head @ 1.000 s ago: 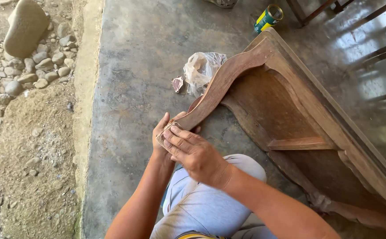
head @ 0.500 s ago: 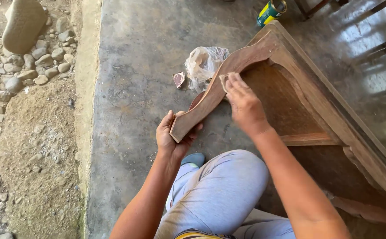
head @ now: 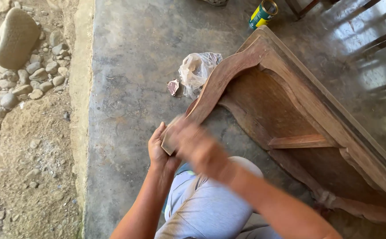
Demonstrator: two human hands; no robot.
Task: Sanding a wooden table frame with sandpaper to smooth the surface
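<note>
A brown wooden table point(head: 299, 102) lies on its side on the concrete floor. Its curved leg point(head: 221, 77) points toward me. My left hand point(head: 156, 148) grips the foot end of that leg from below. My right hand point(head: 193, 144) is blurred with motion and lies on the leg's lower end, just above the left hand. In the earlier frames it pressed a small piece of sandpaper to the wood; now the blur hides whatever is under its fingers.
A crumpled clear plastic bag point(head: 196, 70) and a small reddish scrap point(head: 173, 86) lie beside the leg. A green and yellow tin can point(head: 261, 14) stands further off. Chair legs point(head: 378, 26) are at the upper right. The slab's edge point(head: 80, 110) borders dirt and stones on the left.
My right hand slid up the leg to its curve half a second ago, then came back down to the foot end. My left hand kept its grip.
</note>
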